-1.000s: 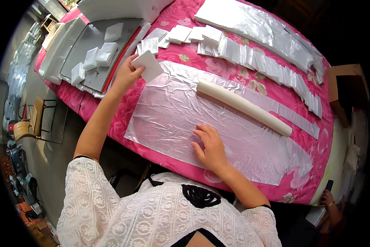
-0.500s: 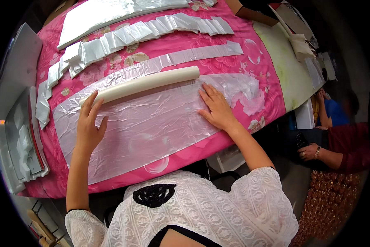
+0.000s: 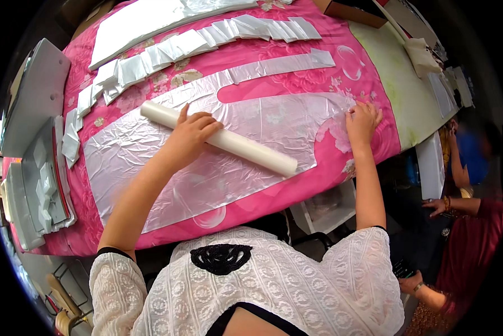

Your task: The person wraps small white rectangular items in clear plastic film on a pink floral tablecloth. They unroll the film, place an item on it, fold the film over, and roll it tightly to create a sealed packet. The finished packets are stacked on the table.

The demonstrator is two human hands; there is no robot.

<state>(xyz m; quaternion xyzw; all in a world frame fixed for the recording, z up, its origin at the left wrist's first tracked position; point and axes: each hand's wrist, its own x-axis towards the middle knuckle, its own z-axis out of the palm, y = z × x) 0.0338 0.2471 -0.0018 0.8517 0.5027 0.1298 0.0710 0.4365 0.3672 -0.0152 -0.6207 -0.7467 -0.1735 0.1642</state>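
Observation:
A thin, translucent plastic bag (image 3: 251,126) with a long slot cut in its right side is spread over the pink flowered cloth (image 3: 285,193). Slanting across it is a smooth white tube (image 3: 257,152), its left end farther from me than its right. My left hand (image 3: 191,137) is closed over the tube's middle, fingers wrapped on top. At the bag's far right corner, my right hand (image 3: 363,122) has its fingertips pinched together on the film edge; the exact grip is partly hidden.
Folded white plastic packets (image 3: 190,45) overlap in a curved row beyond the bag, with a larger white stack (image 3: 128,33) behind. White foam boxes (image 3: 36,101) stand at the left. A cardboard box (image 3: 352,12) sits far right. Another person's hand (image 3: 412,283) shows at the lower right.
The tube has swung from lying along the bag's far side to a diagonal, and my left hand now grips it. My right hand has moved right to the bag's corner, its fingers closing.

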